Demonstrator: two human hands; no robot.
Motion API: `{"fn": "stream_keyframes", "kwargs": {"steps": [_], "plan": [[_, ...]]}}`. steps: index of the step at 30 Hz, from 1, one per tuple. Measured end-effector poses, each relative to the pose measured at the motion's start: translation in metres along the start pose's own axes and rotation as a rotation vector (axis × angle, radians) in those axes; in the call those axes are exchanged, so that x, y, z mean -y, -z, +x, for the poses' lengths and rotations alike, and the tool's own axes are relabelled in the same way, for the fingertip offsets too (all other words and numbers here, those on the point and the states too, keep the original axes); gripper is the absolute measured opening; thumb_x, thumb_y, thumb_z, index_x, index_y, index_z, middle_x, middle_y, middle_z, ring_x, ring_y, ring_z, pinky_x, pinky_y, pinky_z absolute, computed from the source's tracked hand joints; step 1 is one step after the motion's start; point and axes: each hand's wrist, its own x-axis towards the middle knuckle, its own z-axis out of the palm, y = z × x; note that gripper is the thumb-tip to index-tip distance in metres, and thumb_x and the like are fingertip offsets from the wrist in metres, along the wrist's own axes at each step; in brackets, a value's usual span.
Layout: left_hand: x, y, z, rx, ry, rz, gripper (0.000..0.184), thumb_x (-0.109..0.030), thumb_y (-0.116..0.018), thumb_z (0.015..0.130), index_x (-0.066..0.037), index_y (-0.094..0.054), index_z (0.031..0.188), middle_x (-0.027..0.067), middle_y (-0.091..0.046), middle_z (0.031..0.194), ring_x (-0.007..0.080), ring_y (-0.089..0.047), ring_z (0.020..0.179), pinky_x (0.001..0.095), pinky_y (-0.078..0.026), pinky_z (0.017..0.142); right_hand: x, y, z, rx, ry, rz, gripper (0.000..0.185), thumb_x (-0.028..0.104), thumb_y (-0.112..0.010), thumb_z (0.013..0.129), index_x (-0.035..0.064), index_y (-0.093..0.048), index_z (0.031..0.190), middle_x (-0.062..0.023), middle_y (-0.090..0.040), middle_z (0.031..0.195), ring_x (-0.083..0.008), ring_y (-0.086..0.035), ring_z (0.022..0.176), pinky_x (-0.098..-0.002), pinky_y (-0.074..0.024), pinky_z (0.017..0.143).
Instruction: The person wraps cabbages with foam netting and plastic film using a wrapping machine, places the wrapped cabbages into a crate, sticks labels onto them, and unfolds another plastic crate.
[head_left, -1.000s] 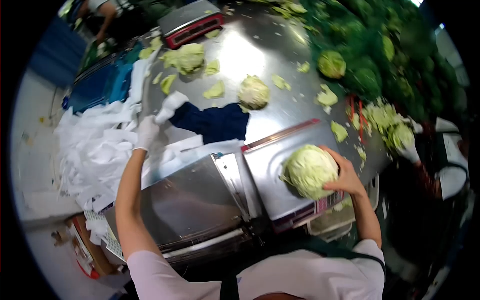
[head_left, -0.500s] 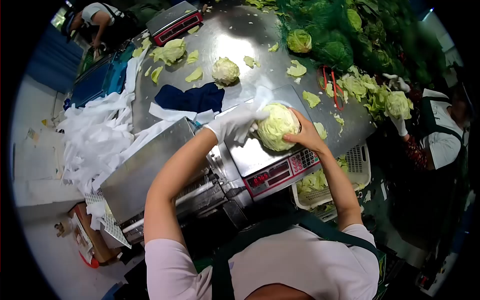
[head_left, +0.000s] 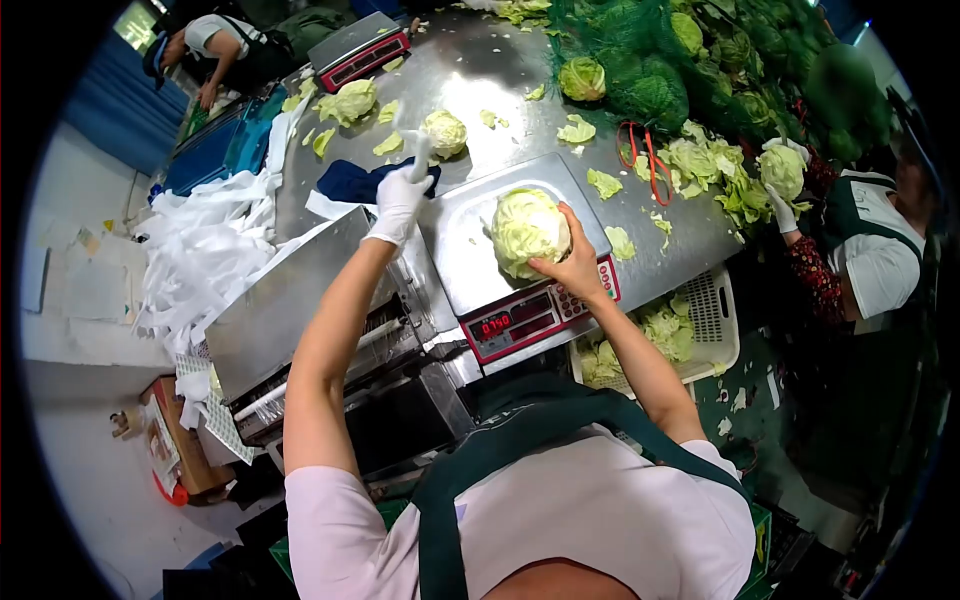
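Note:
A pale green cabbage (head_left: 527,232) rests on the steel plate of a scale (head_left: 462,262) whose red display is lit. My right hand (head_left: 576,258), ungloved, grips the cabbage from its right side. My left hand (head_left: 399,205), in a white glove, is raised left of the scale, closed around a white strip (head_left: 421,155) that is blurred at its upper end. Behind that hand a dark blue cloth (head_left: 350,181) lies on the steel table (head_left: 500,90).
White strips (head_left: 215,240) are heaped at the left beside a steel machine (head_left: 290,300). Trimmed cabbages, loose leaves and a second scale (head_left: 355,50) stand farther back. A crate (head_left: 712,320) is below right. A co-worker (head_left: 865,240) holds a cabbage at the right; another person (head_left: 215,50) bends at back left.
My left hand first came from the strip heap to the cabbage, then moved back up and left, off it. My right hand has stayed on the cabbage. The view has shifted.

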Motion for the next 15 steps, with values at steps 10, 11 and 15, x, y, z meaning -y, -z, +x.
{"fn": "stream_keyframes", "kwargs": {"steps": [10, 11, 15], "plan": [[-0.051, -0.042, -0.084, 0.616, 0.023, -0.413, 0.041, -0.008, -0.065, 0.066, 0.001, -0.057, 0.105, 0.0074, -0.060, 0.072, 0.0125, -0.057, 0.056, 0.0223, -0.045, 0.049, -0.016, 0.000, -0.006, -0.056, -0.018, 0.143, 0.092, 0.025, -0.081, 0.057, -0.0019, -0.031, 0.129, -0.0203, -0.038, 0.131, -0.0275, -0.042, 0.119, -0.0334, -0.0333, 0.099], [-0.052, -0.041, -0.082, 0.614, 0.020, -0.416, 0.041, -0.008, -0.065, 0.066, 0.001, -0.057, 0.105, 0.0074, -0.060, 0.072, 0.0125, -0.057, 0.056, 0.0223, -0.045, 0.049, -0.017, 0.001, -0.005, -0.059, -0.013, 0.146, 0.092, 0.026, -0.081, 0.057, -0.0018, -0.031, 0.129, -0.0212, -0.038, 0.131, -0.0286, -0.042, 0.119, -0.0341, -0.0332, 0.100], [-0.023, -0.021, -0.054, 0.169, 0.031, -0.006, 0.020, -0.013, -0.070, 0.069, 0.001, -0.065, 0.082, 0.0053, -0.063, 0.069, 0.0128, -0.058, 0.053, 0.0257, -0.044, 0.048, -0.010, -0.011, -0.010, -0.180, 0.088, -0.135, 0.093, 0.029, -0.081, 0.055, -0.0018, -0.031, 0.128, -0.0242, -0.037, 0.130, -0.0343, -0.041, 0.118, -0.0379, -0.0344, 0.098]]}}
